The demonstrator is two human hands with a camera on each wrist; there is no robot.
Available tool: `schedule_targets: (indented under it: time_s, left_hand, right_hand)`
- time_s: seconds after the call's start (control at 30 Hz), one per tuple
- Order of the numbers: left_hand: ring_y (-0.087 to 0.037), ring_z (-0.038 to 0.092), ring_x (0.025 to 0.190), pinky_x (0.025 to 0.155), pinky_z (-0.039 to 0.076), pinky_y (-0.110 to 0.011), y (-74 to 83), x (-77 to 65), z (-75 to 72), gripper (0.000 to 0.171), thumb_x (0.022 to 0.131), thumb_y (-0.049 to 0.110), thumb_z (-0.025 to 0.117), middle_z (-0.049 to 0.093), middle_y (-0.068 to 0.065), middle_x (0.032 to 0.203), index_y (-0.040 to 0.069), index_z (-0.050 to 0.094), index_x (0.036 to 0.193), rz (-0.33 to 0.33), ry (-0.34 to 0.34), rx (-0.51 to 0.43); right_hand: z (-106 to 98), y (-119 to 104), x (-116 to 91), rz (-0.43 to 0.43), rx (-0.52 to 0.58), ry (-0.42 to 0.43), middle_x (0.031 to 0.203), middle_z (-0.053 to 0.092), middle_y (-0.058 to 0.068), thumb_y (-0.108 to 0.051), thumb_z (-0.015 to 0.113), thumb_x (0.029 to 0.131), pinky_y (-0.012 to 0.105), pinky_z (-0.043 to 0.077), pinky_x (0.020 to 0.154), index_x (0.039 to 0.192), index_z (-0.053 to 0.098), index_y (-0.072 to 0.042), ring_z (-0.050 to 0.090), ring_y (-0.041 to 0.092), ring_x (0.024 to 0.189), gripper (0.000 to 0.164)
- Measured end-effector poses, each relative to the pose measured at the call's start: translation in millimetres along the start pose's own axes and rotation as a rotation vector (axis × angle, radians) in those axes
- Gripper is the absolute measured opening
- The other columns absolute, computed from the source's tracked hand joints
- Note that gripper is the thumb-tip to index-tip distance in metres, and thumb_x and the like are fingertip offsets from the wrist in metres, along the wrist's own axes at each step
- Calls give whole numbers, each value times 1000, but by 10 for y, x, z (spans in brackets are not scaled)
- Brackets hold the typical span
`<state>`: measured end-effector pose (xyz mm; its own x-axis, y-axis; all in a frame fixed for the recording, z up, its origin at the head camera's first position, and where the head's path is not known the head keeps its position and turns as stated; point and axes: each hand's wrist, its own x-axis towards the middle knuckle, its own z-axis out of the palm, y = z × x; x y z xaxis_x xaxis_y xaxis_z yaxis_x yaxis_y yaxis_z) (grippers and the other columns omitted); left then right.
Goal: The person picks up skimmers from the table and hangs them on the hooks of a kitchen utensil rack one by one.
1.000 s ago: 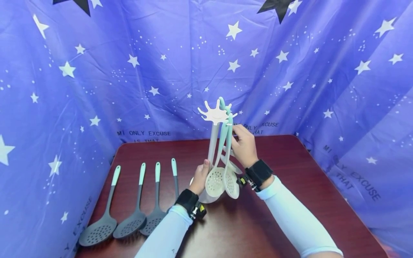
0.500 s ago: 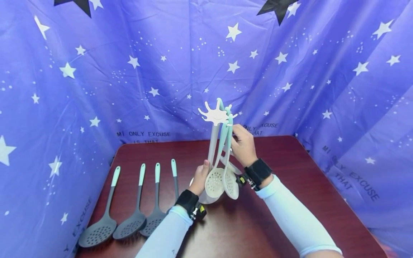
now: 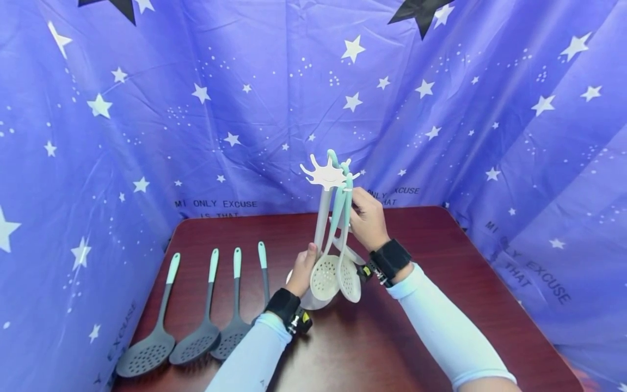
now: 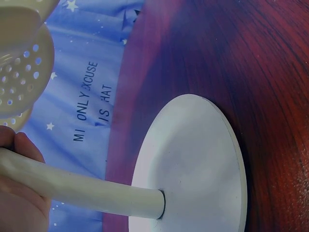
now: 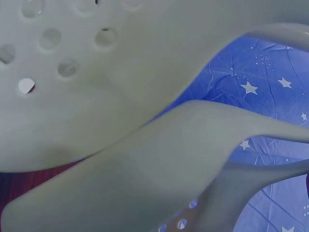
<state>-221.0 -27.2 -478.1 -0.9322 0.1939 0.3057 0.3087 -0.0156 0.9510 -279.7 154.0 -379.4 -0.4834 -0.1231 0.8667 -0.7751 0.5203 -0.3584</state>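
A white utensil stand has a ring of hooks (image 3: 325,175), a post (image 4: 82,187) and a round base (image 4: 193,159). My left hand (image 3: 300,273) grips the post low down. Two cream skimmers (image 3: 325,276) with mint handles hang on the hooks' right side. My right hand (image 3: 368,219) is at the handles, fingers curled and pinching one of the mint-handled utensils; the fingertips are partly hidden. Another mint handle end rises above the hooks. Close in the right wrist view, a perforated skimmer bowl (image 5: 111,92) overlaps a solid cream utensil head (image 5: 145,164).
Grey skimmers (image 3: 149,351) with mint handles lie in a row on the left of the dark red table (image 3: 431,316); the left forearm partly covers the rightmost one. Purple star-patterned curtains (image 3: 274,120) stand behind and at both sides.
The mint handle end above the hooks has shifted slightly left and down, and the right hand has edged left. The left hand keeps its grip on the post.
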Motion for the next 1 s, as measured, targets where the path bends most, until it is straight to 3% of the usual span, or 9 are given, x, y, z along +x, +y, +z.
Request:
schedule_targets:
  time_s: [0.23,0.47,0.73,1.0]
  left_hand:
    - [-8,50,64,68,44,-23,-15,3,6,92,91,81,23,51,0,67,-3,60,81,-2,-6,-5]
    - [-9,52,66,70,46,-24,3,0,-5,97,91,82,23,52,0,68,-7,62,84,0,-12,9]
    - [-6,40,60,63,38,-23,54,6,-6,73,89,84,24,42,5,65,16,45,72,-5,-21,-3]
    - [-5,40,59,61,39,-23,67,-2,-1,70,88,84,24,41,7,63,19,43,70,-10,-27,-4]
  right_hand:
    - [-11,27,-18,-9,36,-24,94,72,8,-4,70,98,38,55,72,100,76,-5,63,18,81,7]
    - [-9,29,-88,23,68,-36,91,71,10,1,70,96,23,47,69,105,77,-4,58,16,75,12]
    - [-27,41,-146,56,101,-76,90,71,10,2,71,95,22,46,69,107,77,-5,57,15,74,15]
    - [-84,16,-183,44,62,-114,95,72,5,1,69,97,23,48,67,109,77,-8,59,13,73,16]
